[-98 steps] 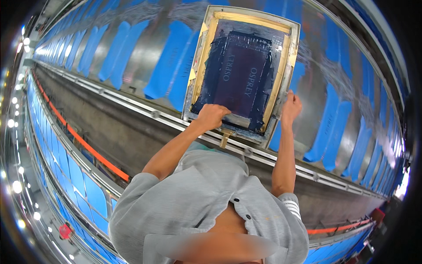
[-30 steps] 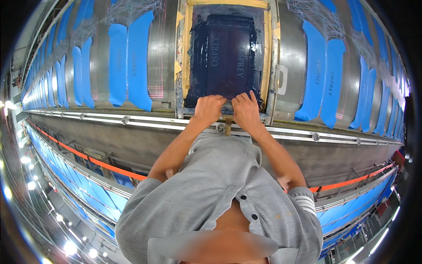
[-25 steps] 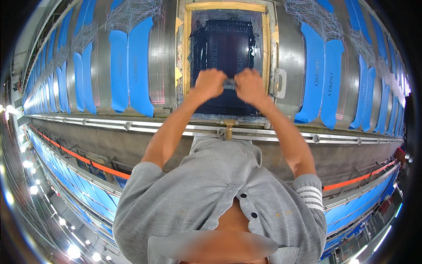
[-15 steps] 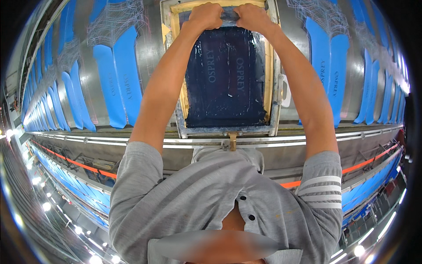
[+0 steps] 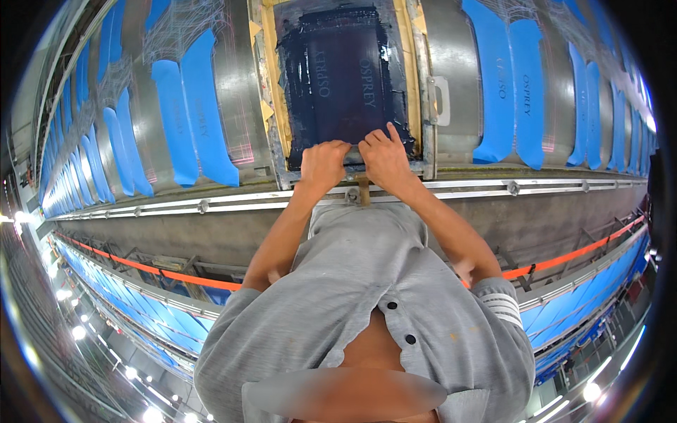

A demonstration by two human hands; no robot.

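A printing screen lies on the long table in front of me, its yellowish inner border and metal frame around a mesh covered in wet dark-blue ink. Pale lettering shows through the mesh. My left hand and my right hand are side by side at the screen's near end, fingers closed over a squeegee that lies crosswise. Most of the squeegee is hidden under the hands. One finger of the right hand sticks up. Dark ink is piled along the screen's sides.
Paired blue fabric pieces lie left of the screen, and more blue pieces lie to its right. A white handle juts from the frame's right side. A metal rail edges the table; an orange bar runs behind me.
Both hands have drawn the squeegee from the screen's far end to its near end, toward my body. My elbows are now bent. The ink on the mesh looks smoother in the middle.
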